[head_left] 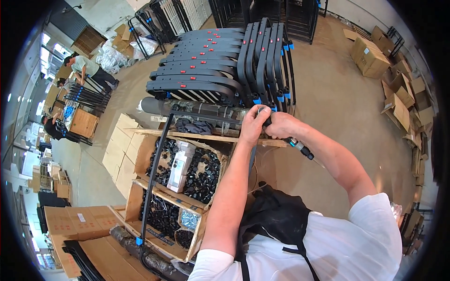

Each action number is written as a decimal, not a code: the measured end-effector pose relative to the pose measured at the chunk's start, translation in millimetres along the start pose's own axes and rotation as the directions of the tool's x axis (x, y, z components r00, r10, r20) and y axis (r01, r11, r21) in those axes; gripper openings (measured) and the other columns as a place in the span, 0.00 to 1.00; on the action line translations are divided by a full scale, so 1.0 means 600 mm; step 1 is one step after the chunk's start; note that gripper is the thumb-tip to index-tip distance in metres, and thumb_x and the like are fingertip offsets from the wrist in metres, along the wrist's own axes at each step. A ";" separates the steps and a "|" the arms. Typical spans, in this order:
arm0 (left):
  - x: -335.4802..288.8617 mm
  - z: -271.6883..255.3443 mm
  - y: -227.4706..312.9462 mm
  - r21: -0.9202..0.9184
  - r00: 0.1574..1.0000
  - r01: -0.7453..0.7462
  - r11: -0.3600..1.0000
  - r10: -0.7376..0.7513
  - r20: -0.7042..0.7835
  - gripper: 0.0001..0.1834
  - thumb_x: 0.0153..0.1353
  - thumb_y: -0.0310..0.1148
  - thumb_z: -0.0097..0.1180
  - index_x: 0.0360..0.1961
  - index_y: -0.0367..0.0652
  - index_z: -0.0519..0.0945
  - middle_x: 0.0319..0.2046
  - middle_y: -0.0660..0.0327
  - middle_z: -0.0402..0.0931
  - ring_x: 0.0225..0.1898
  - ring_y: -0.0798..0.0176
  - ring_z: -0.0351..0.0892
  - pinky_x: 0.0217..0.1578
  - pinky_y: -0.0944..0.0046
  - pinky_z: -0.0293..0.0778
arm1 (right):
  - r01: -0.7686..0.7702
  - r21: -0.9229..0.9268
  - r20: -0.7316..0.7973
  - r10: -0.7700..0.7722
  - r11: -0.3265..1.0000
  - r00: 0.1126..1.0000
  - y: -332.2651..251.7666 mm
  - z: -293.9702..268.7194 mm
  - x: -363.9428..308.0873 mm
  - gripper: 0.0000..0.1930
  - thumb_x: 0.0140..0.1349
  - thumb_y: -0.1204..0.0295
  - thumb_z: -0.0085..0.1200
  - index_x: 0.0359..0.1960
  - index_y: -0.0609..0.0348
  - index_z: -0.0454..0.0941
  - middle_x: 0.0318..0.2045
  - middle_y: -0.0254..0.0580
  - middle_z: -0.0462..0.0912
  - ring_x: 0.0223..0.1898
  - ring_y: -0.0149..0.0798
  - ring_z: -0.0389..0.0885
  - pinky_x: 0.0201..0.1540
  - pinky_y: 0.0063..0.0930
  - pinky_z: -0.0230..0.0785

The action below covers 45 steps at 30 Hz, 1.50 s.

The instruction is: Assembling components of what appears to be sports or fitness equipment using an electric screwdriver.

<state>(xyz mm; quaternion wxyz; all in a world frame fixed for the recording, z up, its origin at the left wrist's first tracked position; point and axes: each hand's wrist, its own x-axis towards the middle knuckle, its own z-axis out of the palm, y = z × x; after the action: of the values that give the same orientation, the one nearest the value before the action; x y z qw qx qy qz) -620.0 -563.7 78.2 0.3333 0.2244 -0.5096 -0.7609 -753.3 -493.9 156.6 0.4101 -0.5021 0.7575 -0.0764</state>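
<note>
The black frame was stretched over the parts boxes, its long side running far to near, its far bar reaching toward the left hand, whose exact hold could not be told. By the right hand a power tool was grasped, its back end slanting rightward and nearer.

Your right hand wraps the air tool, hiding most of its grip, and with your left hand it covers the tool's tip and whatever that meets. Your left fingertips are mostly out of sight. The black plastic fittings are too small to tell apart, as are the green-shirted co-worker's fingers. The brown cardboard runs off the lower edge.
</note>
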 end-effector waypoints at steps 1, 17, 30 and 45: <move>0.001 -0.001 0.003 -0.003 1.000 0.001 1.000 -0.001 -0.003 0.11 0.75 0.39 0.60 0.46 0.42 0.83 0.40 0.68 0.81 0.42 0.74 0.76 0.46 0.68 0.73 | -0.066 0.048 -0.001 0.066 0.997 0.998 -0.003 0.003 0.004 0.16 0.53 0.64 0.57 0.27 0.70 0.85 0.27 0.52 0.88 0.33 0.47 0.87 0.39 0.41 0.77; -0.024 -0.005 0.082 0.162 0.983 -0.181 0.970 0.180 0.023 0.12 0.72 0.39 0.64 0.42 0.40 0.85 0.35 0.70 0.79 0.38 0.75 0.72 0.41 0.68 0.71 | 0.016 0.107 -0.184 0.004 0.994 0.983 -0.100 0.009 -0.083 0.10 0.46 0.71 0.60 0.27 0.67 0.81 0.23 0.43 0.82 0.26 0.37 0.84 0.30 0.33 0.77; -0.066 -0.427 0.322 0.330 0.764 -0.239 0.913 0.387 -0.517 0.12 0.67 0.40 0.67 0.39 0.40 0.87 0.34 0.68 0.82 0.37 0.73 0.77 0.39 0.67 0.74 | 0.543 -0.076 0.113 -0.534 0.836 0.838 -0.517 0.107 0.195 0.23 0.56 0.57 0.59 0.40 0.68 0.87 0.34 0.56 0.90 0.38 0.50 0.92 0.42 0.42 0.83; 0.083 -0.596 0.291 0.022 0.655 -0.396 0.918 0.299 -0.694 0.12 0.69 0.41 0.66 0.37 0.43 0.84 0.32 0.67 0.79 0.33 0.70 0.76 0.34 0.65 0.74 | 0.509 -0.465 0.202 -0.473 0.724 0.858 -0.651 0.084 0.418 0.20 0.57 0.57 0.56 0.40 0.60 0.89 0.35 0.48 0.91 0.42 0.49 0.91 0.48 0.43 0.81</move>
<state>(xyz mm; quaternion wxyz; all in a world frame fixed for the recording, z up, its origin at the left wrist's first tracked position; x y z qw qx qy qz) -361.5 -869.1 103.8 0.6507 0.3645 -0.3324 -0.5772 -485.4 -874.6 193.0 0.2558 -0.7758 0.5758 0.0352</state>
